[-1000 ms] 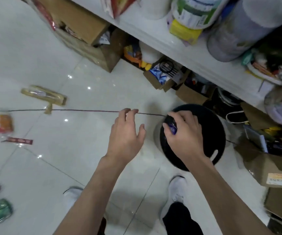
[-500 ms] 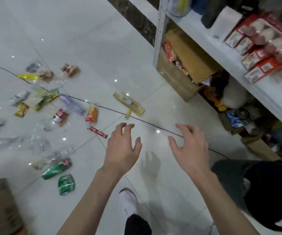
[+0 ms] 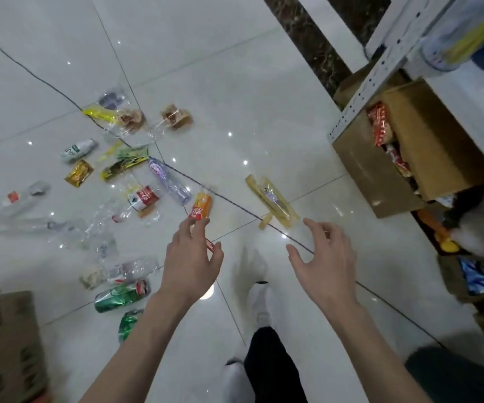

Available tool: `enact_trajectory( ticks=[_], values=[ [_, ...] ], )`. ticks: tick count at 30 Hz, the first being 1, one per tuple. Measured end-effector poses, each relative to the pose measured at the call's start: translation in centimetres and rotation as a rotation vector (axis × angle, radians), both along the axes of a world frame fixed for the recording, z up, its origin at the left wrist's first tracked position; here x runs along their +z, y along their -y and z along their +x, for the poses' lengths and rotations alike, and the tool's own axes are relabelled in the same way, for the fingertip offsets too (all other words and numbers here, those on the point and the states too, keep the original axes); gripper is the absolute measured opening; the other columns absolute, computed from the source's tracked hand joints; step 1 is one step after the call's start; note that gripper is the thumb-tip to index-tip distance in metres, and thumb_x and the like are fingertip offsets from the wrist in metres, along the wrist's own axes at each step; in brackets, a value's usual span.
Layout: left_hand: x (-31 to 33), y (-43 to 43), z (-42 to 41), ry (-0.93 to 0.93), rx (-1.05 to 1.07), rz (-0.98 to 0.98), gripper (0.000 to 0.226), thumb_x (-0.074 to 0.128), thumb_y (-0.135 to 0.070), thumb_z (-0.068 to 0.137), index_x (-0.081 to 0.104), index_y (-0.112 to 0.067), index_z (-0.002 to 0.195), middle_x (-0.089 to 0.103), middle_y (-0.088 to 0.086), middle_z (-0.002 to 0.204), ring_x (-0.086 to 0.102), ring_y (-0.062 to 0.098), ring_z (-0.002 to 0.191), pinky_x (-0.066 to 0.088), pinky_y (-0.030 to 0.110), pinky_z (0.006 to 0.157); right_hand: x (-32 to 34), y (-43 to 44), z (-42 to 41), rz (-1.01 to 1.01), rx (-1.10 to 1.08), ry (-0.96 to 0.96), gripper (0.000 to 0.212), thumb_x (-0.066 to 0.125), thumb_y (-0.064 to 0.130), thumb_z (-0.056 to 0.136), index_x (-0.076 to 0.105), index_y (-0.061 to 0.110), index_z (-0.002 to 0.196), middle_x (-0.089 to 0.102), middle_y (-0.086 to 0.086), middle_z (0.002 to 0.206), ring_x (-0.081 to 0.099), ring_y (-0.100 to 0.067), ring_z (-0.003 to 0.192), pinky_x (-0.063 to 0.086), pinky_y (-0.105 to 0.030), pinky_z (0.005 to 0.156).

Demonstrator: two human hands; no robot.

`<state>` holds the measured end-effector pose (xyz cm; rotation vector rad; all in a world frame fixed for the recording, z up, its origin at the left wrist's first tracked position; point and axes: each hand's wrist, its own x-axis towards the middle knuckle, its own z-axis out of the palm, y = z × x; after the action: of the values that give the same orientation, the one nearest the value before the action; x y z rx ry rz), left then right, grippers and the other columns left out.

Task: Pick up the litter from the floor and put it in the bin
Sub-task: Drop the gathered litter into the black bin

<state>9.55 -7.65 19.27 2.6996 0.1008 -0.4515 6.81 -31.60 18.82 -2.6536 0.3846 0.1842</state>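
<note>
Litter lies scattered over the white tiled floor. An orange packet [image 3: 200, 205] lies just beyond my left hand [image 3: 192, 263], and a small red wrapper [image 3: 210, 245] shows beside its fingers. A long yellow wrapper [image 3: 272, 201] lies ahead of my right hand [image 3: 323, 264]. Both hands hover above the floor with fingers spread and hold nothing. A clear purple bottle [image 3: 169, 182], a red-labelled bottle [image 3: 143, 198] and green cans [image 3: 121, 295] lie to the left. The dark bin [image 3: 458, 373] shows only at the bottom right corner.
A white metal shelf [image 3: 380, 62] with stock runs along the right, open cardboard boxes [image 3: 403, 158] under it. Another cardboard box [image 3: 5, 344] stands at the bottom left. My white shoes [image 3: 259, 303] stand on the tiles below my hands.
One second ago my right hand held a dark item over the bin. It is empty now. The view has swung left, away from the bin, to the litter, and both hands reach forward.
</note>
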Motion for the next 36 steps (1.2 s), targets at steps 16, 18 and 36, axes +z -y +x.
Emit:
enact_trajectory(
  ticks=[16, 18, 36],
  values=[
    [-19.6, -5.3, 13.5, 0.008, 0.105, 0.104, 0.066, 0.055, -0.048, 0.087, 0.033, -0.023, 0.144, 0.038, 0.010, 0.144, 0.047, 0.033, 0.123, 0.041, 0.045, 0.097, -21.7, -3.2, 15.2, -0.067, 0.116, -0.028, 0.066, 0.074, 0.046, 0.078, 0.051, 0.026, 0.136, 0.049, -0.010, 0.125, 0.052, -0.032, 0.107, 0.045, -0.045, 0.090],
    [-24.1, -5.4, 14.7, 0.000, 0.090, 0.122, 0.069, 0.055, -0.050, 0.086, 0.030, -0.025, 0.145, 0.037, 0.011, 0.144, 0.046, 0.034, 0.124, 0.041, 0.045, 0.097, -26.0, -3.3, 16.8, -0.063, 0.104, -0.029, 0.066, 0.075, 0.044, 0.077, 0.050, 0.027, 0.137, 0.048, -0.011, 0.126, 0.051, -0.033, 0.108, 0.044, -0.046, 0.091],
    [-38.8, -5.3, 20.1, 0.044, 0.047, 0.120, 0.083, 0.055, -0.043, 0.085, 0.007, -0.031, 0.152, 0.053, 0.010, 0.116, 0.062, 0.036, 0.090, 0.052, 0.045, 0.074, -41.9, -3.0, 22.7, -0.206, 0.133, -0.092, 0.065, 0.068, 0.033, 0.085, 0.040, 0.031, 0.144, 0.052, -0.014, 0.120, 0.053, -0.035, 0.100, 0.047, -0.044, 0.084]
  ],
)
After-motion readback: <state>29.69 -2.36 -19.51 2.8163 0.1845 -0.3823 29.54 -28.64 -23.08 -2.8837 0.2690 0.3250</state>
